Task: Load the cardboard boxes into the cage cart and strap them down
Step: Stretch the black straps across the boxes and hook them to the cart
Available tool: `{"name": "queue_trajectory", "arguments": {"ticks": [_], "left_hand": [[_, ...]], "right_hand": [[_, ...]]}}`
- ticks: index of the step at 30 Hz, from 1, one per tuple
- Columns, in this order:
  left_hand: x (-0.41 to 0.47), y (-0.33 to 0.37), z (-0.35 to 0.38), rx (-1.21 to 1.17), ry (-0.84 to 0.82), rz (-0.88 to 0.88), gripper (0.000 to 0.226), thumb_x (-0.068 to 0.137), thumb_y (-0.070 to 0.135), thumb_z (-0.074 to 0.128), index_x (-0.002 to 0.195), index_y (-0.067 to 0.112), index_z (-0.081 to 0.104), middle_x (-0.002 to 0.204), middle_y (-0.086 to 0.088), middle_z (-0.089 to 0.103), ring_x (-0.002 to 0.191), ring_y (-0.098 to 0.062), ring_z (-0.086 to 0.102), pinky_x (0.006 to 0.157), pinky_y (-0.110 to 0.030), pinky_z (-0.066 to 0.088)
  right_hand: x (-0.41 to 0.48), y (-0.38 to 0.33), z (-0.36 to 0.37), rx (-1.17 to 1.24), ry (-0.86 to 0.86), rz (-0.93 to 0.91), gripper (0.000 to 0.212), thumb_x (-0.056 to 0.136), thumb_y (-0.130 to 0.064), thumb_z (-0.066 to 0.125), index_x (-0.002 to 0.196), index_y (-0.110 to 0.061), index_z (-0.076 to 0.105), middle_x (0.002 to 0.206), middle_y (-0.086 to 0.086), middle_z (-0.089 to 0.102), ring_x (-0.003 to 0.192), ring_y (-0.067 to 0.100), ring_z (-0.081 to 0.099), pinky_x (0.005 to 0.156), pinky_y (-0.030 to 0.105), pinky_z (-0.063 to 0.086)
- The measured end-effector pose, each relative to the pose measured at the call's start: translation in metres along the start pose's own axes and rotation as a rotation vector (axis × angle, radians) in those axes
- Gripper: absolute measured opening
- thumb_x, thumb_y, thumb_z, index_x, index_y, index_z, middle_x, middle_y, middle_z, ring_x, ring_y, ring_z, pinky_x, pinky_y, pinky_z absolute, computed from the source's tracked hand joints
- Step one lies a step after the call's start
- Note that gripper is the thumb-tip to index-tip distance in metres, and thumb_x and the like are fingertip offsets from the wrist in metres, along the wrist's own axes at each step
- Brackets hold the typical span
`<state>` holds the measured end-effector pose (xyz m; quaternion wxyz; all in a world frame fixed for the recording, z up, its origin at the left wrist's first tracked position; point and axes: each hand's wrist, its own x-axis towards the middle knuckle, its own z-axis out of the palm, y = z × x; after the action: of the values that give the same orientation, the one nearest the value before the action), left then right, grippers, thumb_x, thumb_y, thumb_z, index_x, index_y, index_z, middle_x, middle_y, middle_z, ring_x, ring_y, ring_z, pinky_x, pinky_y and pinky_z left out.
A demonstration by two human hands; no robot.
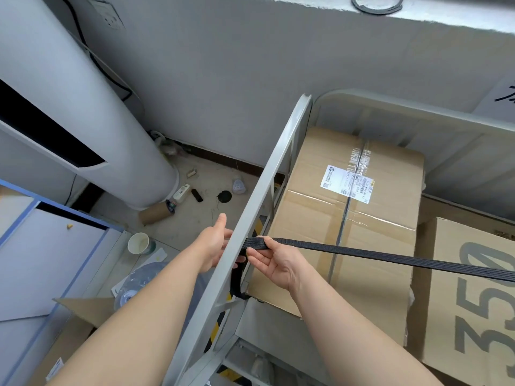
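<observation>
Sitting in the grey metal cage cart (390, 104) are two cardboard boxes: a taped box (348, 246) with one white label, and beside it a printed box (473, 302) marked 350. One flat, ribbed black strap (390, 256) crosses above both to the cart's side rail (267, 190), where the right hand (276, 263) pinches it between thumb and fingers. The left hand (213, 243) reaches outside the rail, its fingers hidden, so its grip cannot be told.
</observation>
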<state>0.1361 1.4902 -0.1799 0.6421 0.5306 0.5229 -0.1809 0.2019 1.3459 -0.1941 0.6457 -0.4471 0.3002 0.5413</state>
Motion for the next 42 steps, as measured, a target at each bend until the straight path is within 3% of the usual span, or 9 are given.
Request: {"name": "queue_trajectory", "arguments": {"ticks": [6, 12, 15, 20, 26, 29, 32, 36, 42], "left_hand": [[0.004, 0.002, -0.008, -0.069, -0.065, -0.017, 0.078, 0.098, 0.061, 0.023, 0.117, -0.006, 0.056, 0.099, -0.030, 0.069, 0.085, -0.041, 0.070, 0.071, -0.044, 0.058], [0.018, 0.005, -0.003, -0.272, 0.127, 0.081, 0.053, 0.101, 0.036, 0.045, 0.124, -0.011, 0.052, 0.100, -0.021, 0.068, 0.088, -0.030, 0.067, 0.075, -0.036, 0.055], [0.018, 0.017, 0.002, -0.355, 0.090, 0.089, 0.051, 0.099, 0.028, 0.052, 0.134, -0.010, 0.045, 0.121, -0.025, 0.061, 0.105, -0.034, 0.062, 0.086, -0.040, 0.051], [0.018, 0.045, 0.013, -0.195, -0.016, 0.108, 0.070, 0.101, 0.048, 0.036, 0.144, -0.008, 0.031, 0.133, -0.027, 0.053, 0.114, -0.035, 0.059, 0.095, -0.045, 0.050], [0.009, 0.067, 0.019, -0.076, -0.063, 0.079, 0.090, 0.093, 0.071, 0.016, 0.146, -0.001, 0.026, 0.111, -0.027, 0.067, 0.079, -0.029, 0.071, 0.055, -0.033, 0.056], [0.010, 0.069, 0.022, -0.068, -0.059, 0.087, 0.092, 0.090, 0.075, 0.013, 0.148, 0.004, 0.023, 0.103, -0.026, 0.070, 0.072, -0.029, 0.072, 0.056, -0.035, 0.054], [0.013, 0.071, 0.025, -0.064, -0.055, 0.108, 0.095, 0.087, 0.077, 0.011, 0.148, 0.005, 0.022, 0.103, -0.027, 0.070, 0.063, -0.025, 0.071, 0.056, -0.034, 0.052], [0.017, 0.072, 0.027, -0.048, -0.050, 0.124, 0.093, 0.088, 0.077, 0.011, 0.146, 0.006, 0.027, 0.099, -0.027, 0.071, 0.060, -0.025, 0.070, 0.053, -0.031, 0.053], [0.021, 0.070, 0.026, -0.086, -0.061, 0.119, 0.092, 0.088, 0.076, 0.011, 0.144, 0.006, 0.029, 0.096, -0.028, 0.071, 0.078, -0.031, 0.072, 0.068, -0.038, 0.054]], "right_hand": [[-0.004, 0.000, 0.002, -0.010, -0.010, -0.007, 0.024, 0.103, -0.019, 0.042, 0.101, -0.004, 0.061, 0.086, 0.018, 0.069, 0.058, 0.019, 0.071, 0.057, 0.030, 0.059], [-0.004, 0.000, 0.001, -0.025, -0.006, 0.000, 0.024, 0.104, -0.017, 0.041, 0.098, -0.005, 0.061, 0.086, 0.017, 0.069, 0.060, 0.019, 0.071, 0.059, 0.030, 0.059], [-0.004, -0.002, 0.000, -0.036, 0.004, 0.003, 0.025, 0.104, -0.017, 0.041, 0.102, -0.003, 0.062, 0.086, 0.017, 0.070, 0.064, 0.020, 0.071, 0.062, 0.031, 0.059], [-0.005, -0.012, -0.011, 0.006, 0.037, -0.002, 0.024, 0.103, -0.015, 0.043, 0.102, 0.001, 0.062, 0.079, 0.019, 0.072, 0.063, 0.023, 0.072, 0.057, 0.032, 0.061], [-0.021, -0.037, -0.041, -0.273, 0.135, 0.043, 0.044, 0.099, -0.038, 0.050, 0.101, 0.003, 0.067, 0.087, 0.017, 0.075, 0.063, 0.019, 0.070, 0.053, 0.027, 0.059], [-0.027, -0.055, -0.051, -0.293, 0.174, -0.033, 0.045, 0.099, -0.039, 0.050, 0.095, 0.001, 0.069, 0.081, 0.014, 0.075, 0.055, 0.015, 0.067, 0.048, 0.024, 0.054], [-0.018, -0.069, -0.046, -0.135, 0.161, -0.108, 0.038, 0.101, -0.028, 0.049, 0.110, 0.007, 0.062, 0.097, 0.021, 0.072, 0.080, 0.025, 0.072, 0.066, 0.030, 0.059], [0.006, -0.067, -0.020, -0.095, 0.060, 0.011, 0.043, 0.104, -0.022, 0.041, 0.136, 0.007, 0.040, 0.130, 0.033, 0.052, 0.115, 0.042, 0.058, 0.091, 0.041, 0.054], [0.035, -0.061, 0.006, 0.267, -0.137, 0.113, 0.036, 0.102, -0.023, 0.035, 0.137, -0.015, 0.041, 0.135, 0.032, 0.047, 0.123, 0.045, 0.051, 0.110, 0.058, 0.032]]}}
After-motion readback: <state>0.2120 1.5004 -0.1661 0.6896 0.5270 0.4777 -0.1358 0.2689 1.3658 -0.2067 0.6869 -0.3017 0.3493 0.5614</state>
